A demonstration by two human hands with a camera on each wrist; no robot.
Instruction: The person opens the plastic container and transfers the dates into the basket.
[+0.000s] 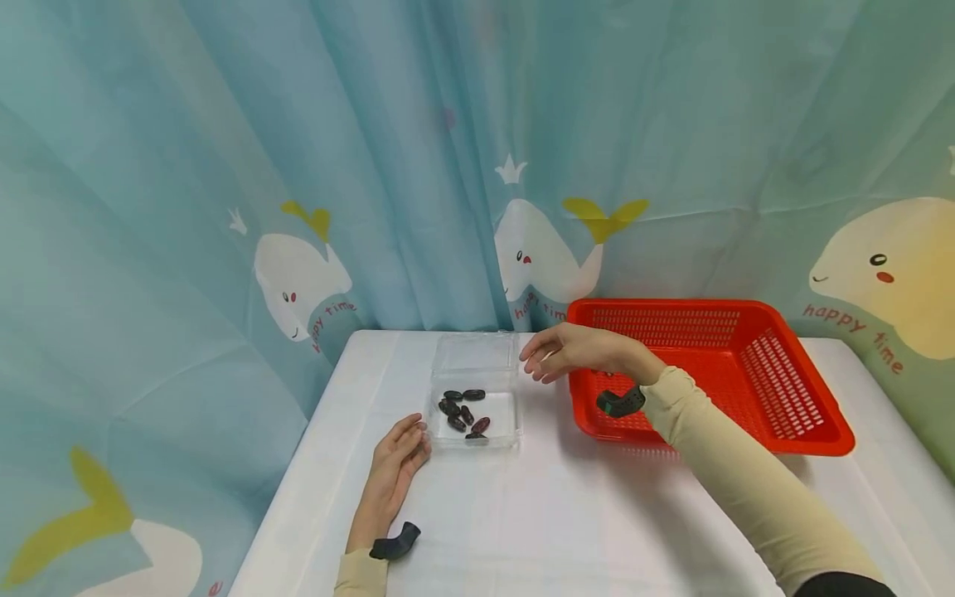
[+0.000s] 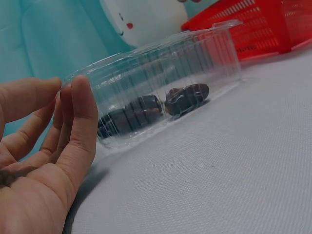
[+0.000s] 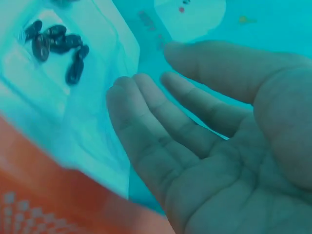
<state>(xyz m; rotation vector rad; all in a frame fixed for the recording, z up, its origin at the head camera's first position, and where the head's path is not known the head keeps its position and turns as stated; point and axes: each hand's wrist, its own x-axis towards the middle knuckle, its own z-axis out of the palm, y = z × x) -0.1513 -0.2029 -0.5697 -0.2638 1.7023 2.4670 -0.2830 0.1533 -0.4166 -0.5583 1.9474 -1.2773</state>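
- Our left hand (image 1: 397, 464) rests flat, fingers straight, touching the clear box (image 1: 477, 365) of dates (image 1: 462, 410).
- Our right hand (image 1: 570, 350) hovers relaxed, empty, beside the still-open box.
- The red basket (image 1: 791, 390) sits right.

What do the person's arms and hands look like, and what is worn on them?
Both arms wear long cream sleeves that end at the wrists. The right sleeve shows almost whole, the left sleeve only at its cuff. A small dark device sits at each wrist: the right wrist device and the left wrist device. The left hand and right hand are bare, with no gloves or rings visible.
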